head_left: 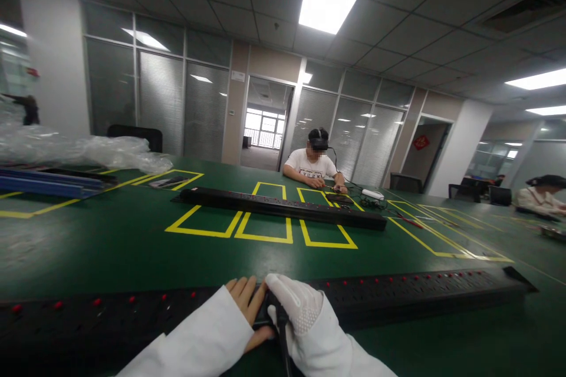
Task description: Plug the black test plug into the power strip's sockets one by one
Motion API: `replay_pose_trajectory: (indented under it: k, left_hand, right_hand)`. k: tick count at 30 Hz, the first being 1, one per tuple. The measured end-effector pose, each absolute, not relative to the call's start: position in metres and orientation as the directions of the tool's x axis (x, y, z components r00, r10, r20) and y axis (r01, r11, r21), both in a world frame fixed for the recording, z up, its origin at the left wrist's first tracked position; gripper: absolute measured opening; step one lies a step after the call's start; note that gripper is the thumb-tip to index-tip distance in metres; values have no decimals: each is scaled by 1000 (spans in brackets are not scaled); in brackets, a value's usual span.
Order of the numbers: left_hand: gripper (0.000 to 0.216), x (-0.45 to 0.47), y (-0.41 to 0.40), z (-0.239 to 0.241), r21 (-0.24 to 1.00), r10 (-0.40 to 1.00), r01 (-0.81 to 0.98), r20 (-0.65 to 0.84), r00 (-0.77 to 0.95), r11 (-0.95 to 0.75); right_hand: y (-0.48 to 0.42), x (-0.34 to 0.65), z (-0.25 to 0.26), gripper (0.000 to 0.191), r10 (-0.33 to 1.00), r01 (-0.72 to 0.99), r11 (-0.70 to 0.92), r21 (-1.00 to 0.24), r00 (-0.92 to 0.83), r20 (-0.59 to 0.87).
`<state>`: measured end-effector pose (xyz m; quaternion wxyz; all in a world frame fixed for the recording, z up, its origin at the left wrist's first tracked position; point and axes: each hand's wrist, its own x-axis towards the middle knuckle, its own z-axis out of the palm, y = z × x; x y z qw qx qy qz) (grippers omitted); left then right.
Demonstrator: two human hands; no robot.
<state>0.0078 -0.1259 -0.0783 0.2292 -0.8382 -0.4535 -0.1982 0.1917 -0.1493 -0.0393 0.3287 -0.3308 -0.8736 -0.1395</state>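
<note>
A long black bar with a row of small red dots lies across the near part of the green table. My left hand, bare below a white sleeve, grips its middle, fingers over the top and thumb on the near side. Pressed close beside it is my right hand in a white dotted glove. Its fingers are closed round a black rod-like piece that runs down toward me; its kind is unclear. Where it meets the bar is hidden by my hands.
A second black bar lies farther back across yellow tape outlines. Blue strips and clear plastic wrap are at the left. Opposite me sits a person wearing a headset, near a white box with cables. Another person is at far right.
</note>
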Motion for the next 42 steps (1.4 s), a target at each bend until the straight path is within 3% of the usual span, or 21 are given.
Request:
replay_pose_trajectory:
  k: [11,15,21,26,33,42]
  left_hand:
    - [62,15,-140,-36,-142,804,876,350,480,-461]
    - [53,17,-141,-35,-162,801,878,362,477,-450]
    - [54,14,-137,-45,-200,778,871,393,491,-449]
    - [56,15,-132,-52,-187,751,859,421,509,-477]
    - [54,14,-128,-59,-183,696,814,439,569,-551]
    - [56,11,-122,-67,-189,667,800,463,584,-569]
  right_hand:
    - [-149,188,-35,50,478,667,745,-5,-528,702]
    - [-149,188,-39,50,504,663,747,-45,-520,690]
    - [-142,186,-42,46,513,642,758,-112,-482,711]
    - [-146,185,-30,40,578,620,759,-200,-499,646]
    - [-160,188,-20,33,581,621,761,-187,-525,622]
    - [-147,183,-39,46,559,633,752,-185,-464,687]
